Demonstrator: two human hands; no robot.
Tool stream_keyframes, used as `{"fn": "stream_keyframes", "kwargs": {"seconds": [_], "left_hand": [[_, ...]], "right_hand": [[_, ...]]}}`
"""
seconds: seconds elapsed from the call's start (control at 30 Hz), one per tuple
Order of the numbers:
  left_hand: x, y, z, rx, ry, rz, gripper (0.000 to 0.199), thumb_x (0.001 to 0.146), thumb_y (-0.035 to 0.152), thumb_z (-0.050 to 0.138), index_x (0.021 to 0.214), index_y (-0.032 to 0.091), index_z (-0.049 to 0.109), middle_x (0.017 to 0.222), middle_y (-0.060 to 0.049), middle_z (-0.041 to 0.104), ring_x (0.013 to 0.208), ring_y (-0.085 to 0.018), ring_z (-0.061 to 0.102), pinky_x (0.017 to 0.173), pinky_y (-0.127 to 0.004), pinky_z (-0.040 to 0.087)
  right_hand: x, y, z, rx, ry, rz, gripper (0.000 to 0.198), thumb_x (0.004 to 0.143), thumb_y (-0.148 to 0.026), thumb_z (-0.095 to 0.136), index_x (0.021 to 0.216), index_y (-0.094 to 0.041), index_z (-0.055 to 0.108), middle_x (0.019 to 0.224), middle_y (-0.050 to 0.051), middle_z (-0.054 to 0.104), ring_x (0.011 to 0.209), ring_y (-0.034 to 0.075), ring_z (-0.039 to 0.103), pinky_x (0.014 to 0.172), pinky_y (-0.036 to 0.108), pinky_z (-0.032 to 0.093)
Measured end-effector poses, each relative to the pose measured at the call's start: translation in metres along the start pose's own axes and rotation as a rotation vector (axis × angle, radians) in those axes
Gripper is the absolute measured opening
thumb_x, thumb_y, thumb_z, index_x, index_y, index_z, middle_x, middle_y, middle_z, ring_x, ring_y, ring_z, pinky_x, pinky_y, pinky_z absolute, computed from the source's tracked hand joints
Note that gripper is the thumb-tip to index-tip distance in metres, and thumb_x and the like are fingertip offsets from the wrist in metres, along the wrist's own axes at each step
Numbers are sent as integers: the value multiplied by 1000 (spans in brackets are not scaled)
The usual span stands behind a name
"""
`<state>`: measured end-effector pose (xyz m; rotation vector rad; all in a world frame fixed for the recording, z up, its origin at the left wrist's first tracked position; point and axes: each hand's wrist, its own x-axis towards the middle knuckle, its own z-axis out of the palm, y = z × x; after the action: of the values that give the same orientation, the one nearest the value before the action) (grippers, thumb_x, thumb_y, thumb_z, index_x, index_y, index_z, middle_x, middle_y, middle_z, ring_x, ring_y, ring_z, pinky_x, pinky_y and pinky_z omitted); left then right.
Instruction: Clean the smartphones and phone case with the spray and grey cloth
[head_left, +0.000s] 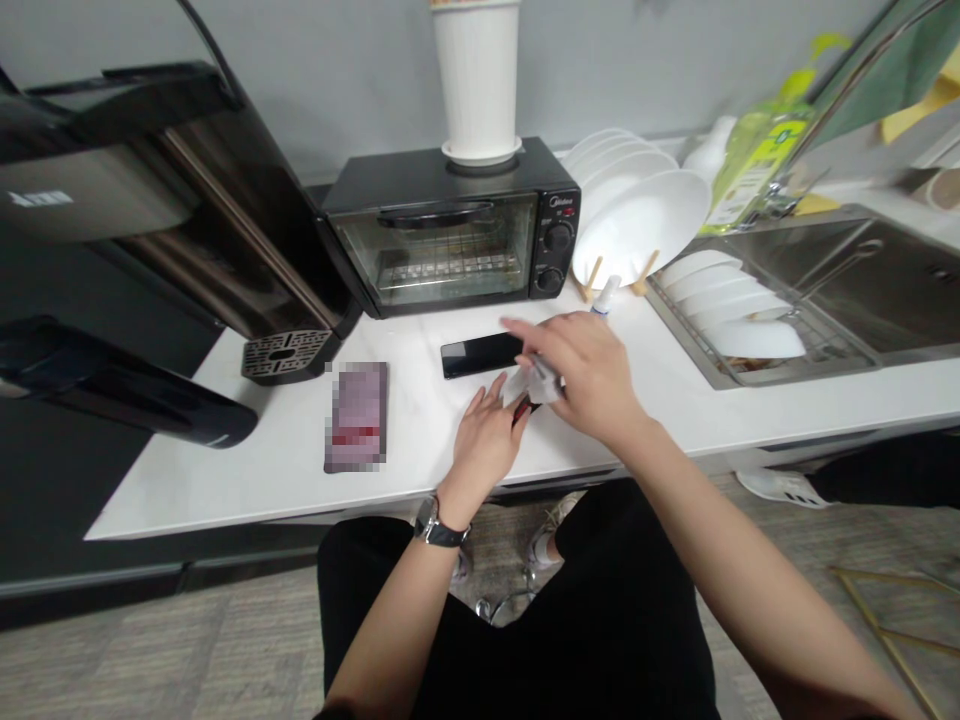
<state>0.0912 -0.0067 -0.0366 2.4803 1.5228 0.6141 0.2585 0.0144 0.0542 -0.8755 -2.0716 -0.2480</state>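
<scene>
My left hand, with a black-strapped watch on the wrist, rests low over the white counter. Its outer fingers stretch forward, while thumb and forefinger close around a small dark red object, mostly hidden. Above that object, my right hand is closed on a crumpled white tissue, slightly blurred; its forefinger sticks out to the left. A black phone lies flat just beyond both hands, its right end covered by the right hand. Behind the right hand stands a small white-capped bottle, partly hidden.
A toaster oven with paper cups on top stands at the back. Left are a drinks machine, a dark flask and a blurred-out flat item. Right are racked plates and a sink holding bowls.
</scene>
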Motion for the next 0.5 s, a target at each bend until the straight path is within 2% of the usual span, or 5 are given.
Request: {"fn": "stream_keyframes", "kwargs": {"seconds": [0.13,0.2,0.27,0.33,0.5], "left_hand": [[2,0,-4,-85,-48,-11,41,112,25,42,149,25,59,156,-5,61,157,-24,43,129,-50,39],[2,1,-7,-112,-58,-30,42,111,23,42,150,26,58,161,-3,56,158,-23,41,130,-51,38],[2,1,-9,-129,-58,-35,44,110,20,42,150,28,58,162,-2,55,158,-23,41,130,-51,37],[1,1,-9,-132,-55,-20,46,109,17,45,151,28,57,162,-3,55,158,-23,41,130,-51,37],[-2,-3,0,-29,12,12,41,103,13,53,142,17,63,150,-13,66,148,-28,55,127,-48,42]], "right_hand": [[2,23,-20,32,-82,427,32,96,-52,65,107,-23,72,88,4,78,79,26,72,75,38,50],[2,34,-29,32,-178,523,37,96,-58,62,87,-24,73,80,4,77,73,26,70,72,37,49],[0,37,-34,11,-212,540,38,98,-56,59,82,-24,72,78,5,76,72,26,69,71,37,47],[-2,30,-33,25,-173,433,30,100,-45,56,87,-23,71,84,6,75,78,26,68,73,38,48],[-5,-8,-11,63,-168,-146,22,104,-16,47,102,-23,68,98,6,75,92,24,65,89,40,50]]}}
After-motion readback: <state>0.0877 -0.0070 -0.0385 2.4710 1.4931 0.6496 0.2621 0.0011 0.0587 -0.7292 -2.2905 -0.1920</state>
